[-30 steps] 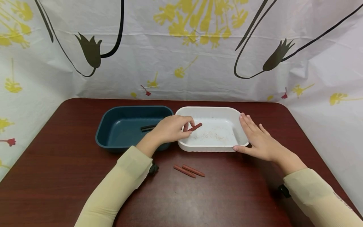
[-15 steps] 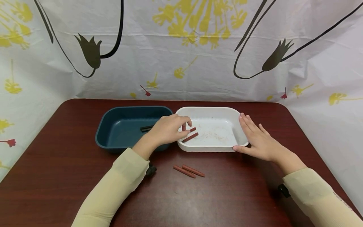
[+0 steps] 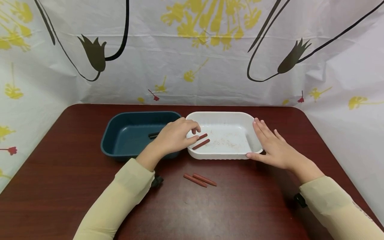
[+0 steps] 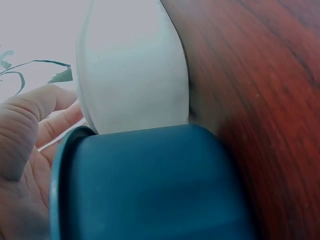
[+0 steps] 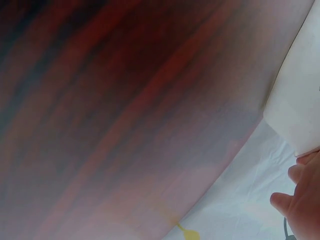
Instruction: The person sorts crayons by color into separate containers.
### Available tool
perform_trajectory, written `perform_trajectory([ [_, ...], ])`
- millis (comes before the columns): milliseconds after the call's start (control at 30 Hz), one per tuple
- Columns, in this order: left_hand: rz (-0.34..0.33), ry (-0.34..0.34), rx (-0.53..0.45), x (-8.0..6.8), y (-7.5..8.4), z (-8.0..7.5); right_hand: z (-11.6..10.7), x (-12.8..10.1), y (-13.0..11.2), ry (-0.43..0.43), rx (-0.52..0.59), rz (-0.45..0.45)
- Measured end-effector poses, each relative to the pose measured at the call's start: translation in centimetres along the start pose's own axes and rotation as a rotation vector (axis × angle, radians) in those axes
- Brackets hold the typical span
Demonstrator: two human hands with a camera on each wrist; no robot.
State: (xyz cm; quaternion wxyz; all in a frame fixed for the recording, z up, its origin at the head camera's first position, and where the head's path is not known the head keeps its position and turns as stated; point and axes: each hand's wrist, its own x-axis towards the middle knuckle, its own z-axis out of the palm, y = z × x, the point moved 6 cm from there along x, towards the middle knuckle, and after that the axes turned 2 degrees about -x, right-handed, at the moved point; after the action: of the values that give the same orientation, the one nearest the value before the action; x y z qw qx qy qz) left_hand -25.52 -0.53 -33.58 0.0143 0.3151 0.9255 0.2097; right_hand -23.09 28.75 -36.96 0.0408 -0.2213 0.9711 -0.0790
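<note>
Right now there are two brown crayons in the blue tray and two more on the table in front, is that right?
Not quite: the head view shows the two brown crayons in the white tray, not the blue tray. Two more do lie on the table in front.

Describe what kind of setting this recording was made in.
Probably a staged tabletop recording corner, not a lived-in room: a dark red-brown wooden table enclosed by a white floral-printed sheet, with a rectangular teal plastic tub, a rectangular white plastic tub and reddish-brown crayons laid out.
</note>
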Motion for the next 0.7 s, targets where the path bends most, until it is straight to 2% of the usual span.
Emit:
perform_trajectory([
  [467,0.031,0.024,0.03,-1.3,0.4,-1.0,0.0,0.0,0.1,-0.005,-0.013,0.01],
  [700,0.093,0.047,0.054,-2.0,1.0,-1.3,0.1,0.0,0.1,-0.002,-0.006,0.013],
])
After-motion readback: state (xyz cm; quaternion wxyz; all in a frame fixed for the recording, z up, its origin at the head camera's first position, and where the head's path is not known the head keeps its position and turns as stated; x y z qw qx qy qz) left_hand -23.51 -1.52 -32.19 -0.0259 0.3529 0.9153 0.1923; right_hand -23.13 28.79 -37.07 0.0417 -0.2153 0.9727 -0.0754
